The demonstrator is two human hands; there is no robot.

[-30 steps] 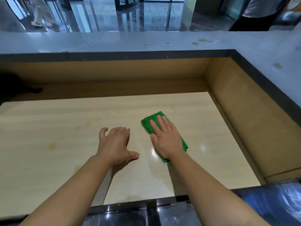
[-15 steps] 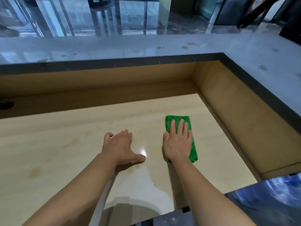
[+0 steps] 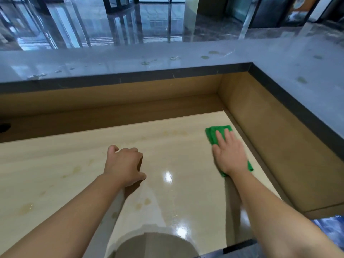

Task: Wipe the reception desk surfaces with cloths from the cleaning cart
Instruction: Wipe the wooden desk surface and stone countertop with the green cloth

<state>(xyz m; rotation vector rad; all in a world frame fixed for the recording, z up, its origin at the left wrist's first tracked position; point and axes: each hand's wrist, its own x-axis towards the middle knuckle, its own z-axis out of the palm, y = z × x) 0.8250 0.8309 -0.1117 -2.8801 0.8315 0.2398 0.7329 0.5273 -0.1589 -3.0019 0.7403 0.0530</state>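
Yellowish stains (image 3: 26,208) mark the near left of the pale lower surface (image 3: 74,155); I judge this area unwiped. My left hand (image 3: 123,164) rests on that surface, fingers loosely curled and holding nothing. It probably serves as a brace while I lean in. Farther right, my right hand (image 3: 229,153) lies flat with straight fingers, pressing the folded green cloth (image 3: 214,135) down so the palm loads it evenly. The cloth sits just beside the brown side panel (image 3: 270,136), near the back corner. Beyond, the grey upper surface (image 3: 167,53) carries spots.
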